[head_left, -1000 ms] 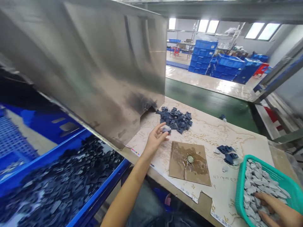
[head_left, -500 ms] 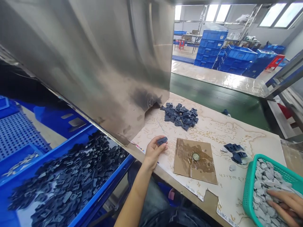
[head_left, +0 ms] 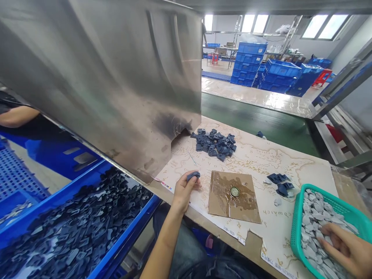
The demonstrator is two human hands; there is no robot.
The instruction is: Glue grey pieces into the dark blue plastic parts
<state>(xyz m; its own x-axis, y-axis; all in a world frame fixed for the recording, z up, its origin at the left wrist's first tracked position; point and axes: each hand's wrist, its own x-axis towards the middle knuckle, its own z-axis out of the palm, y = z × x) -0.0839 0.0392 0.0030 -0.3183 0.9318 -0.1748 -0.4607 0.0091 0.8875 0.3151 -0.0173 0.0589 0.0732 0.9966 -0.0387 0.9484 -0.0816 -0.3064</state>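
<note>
My left hand [head_left: 183,189] rests on the table near its front edge, fingers pinched round a small dark blue plastic piece [head_left: 193,175]. Just to its right lies a brown cardboard square [head_left: 232,201] with a round metal disc [head_left: 234,192] on it. My right hand [head_left: 345,250] is inside the green basket [head_left: 296,226], its fingers curled among several grey pieces [head_left: 314,224]. A pile of dark blue pieces [head_left: 214,142] sits farther back on the table. A few more blue pieces [head_left: 280,184] lie beside the basket.
A large steel panel [head_left: 110,81] slants over the left side. Below it a blue crate [head_left: 72,228] holds many dark pieces. Another person's arm [head_left: 17,116] shows at far left. Stacked blue crates [head_left: 270,73] stand across the green floor.
My left hand has drawn back from the blue pile toward the table's front edge, carrying one blue piece. My right hand stays in the basket, shifting among the grey pieces.
</note>
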